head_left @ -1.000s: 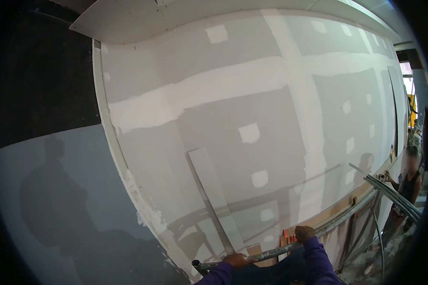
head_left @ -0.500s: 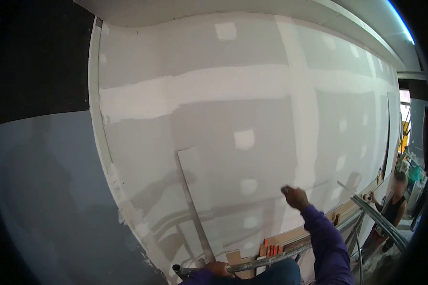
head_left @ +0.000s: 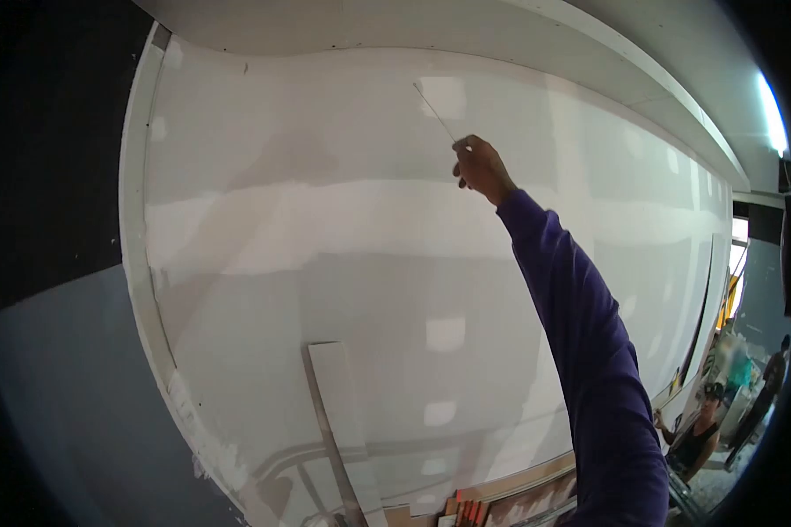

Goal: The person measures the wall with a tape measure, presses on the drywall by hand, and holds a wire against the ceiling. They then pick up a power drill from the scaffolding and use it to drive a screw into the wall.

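Observation:
My right hand (head_left: 483, 167) is raised in front of the upper part of a plasterboard wall (head_left: 395, 290) with pale filler bands. Thumb and fingers are closed on a thin, pale, straight strip (head_left: 434, 112), slim as a wire. It slants up and left from my fingertips, its far end overlapping a square filler patch (head_left: 442, 97) near the ceiling. What exactly it is, I cannot tell. My left hand is outside the view. Lower down, a long narrow board (head_left: 332, 378) leans upright against the wall.
A corner strip (head_left: 136, 220) edges the wall at left, beside a grey-and-black surface (head_left: 61, 395). Below lie wooden pieces with red-orange ends (head_left: 472, 511). A person (head_left: 699, 435) stands at lower right, with another person (head_left: 771, 378) behind. The ceiling edge (head_left: 589, 70) runs overhead.
My right hand has risen from low on the wall to near the ceiling, and the thin strip now shows. The view has tilted upward; my left hand and the metal rail have dropped out.

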A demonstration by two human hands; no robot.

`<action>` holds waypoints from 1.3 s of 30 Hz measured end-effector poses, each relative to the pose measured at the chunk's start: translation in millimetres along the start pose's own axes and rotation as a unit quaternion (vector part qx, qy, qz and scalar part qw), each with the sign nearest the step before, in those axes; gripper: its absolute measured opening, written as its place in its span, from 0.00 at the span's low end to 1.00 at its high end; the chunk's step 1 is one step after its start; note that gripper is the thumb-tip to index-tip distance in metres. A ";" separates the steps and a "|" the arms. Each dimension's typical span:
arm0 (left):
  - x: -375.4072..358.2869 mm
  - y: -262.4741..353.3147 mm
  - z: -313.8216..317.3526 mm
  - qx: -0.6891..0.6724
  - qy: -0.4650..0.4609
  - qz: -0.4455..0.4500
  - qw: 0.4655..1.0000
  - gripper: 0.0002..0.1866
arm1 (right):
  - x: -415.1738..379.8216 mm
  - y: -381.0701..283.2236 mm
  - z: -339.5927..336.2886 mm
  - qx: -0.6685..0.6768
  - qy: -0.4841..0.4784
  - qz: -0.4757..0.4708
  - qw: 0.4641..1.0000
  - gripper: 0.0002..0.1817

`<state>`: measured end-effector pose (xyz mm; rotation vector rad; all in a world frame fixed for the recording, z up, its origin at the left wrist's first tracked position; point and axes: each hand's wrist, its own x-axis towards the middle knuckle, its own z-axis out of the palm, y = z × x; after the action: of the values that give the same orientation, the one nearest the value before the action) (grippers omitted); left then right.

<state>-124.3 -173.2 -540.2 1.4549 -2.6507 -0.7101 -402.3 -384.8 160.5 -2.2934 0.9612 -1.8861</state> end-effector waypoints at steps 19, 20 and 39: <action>-21.4 13.4 -109.4 -0.038 -0.061 -0.074 0.995 0.32 | 184.1 -34.0 39.1 0.221 -0.085 0.058 0.970 0.13; -28.2 11.5 -114.3 -0.039 -0.065 -0.081 0.994 0.32 | 186.9 -38.2 40.1 0.232 -0.081 0.073 0.967 0.13; -209.4 37.7 -145.6 -0.089 -0.051 -0.306 0.947 0.29 | 194.5 -123.5 -27.9 0.212 -0.099 0.261 0.937 0.12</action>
<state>-1.2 -41.3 -356.1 2.2503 -2.1008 -1.0463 -357.3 -365.2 387.3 -1.7216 0.9076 -1.4367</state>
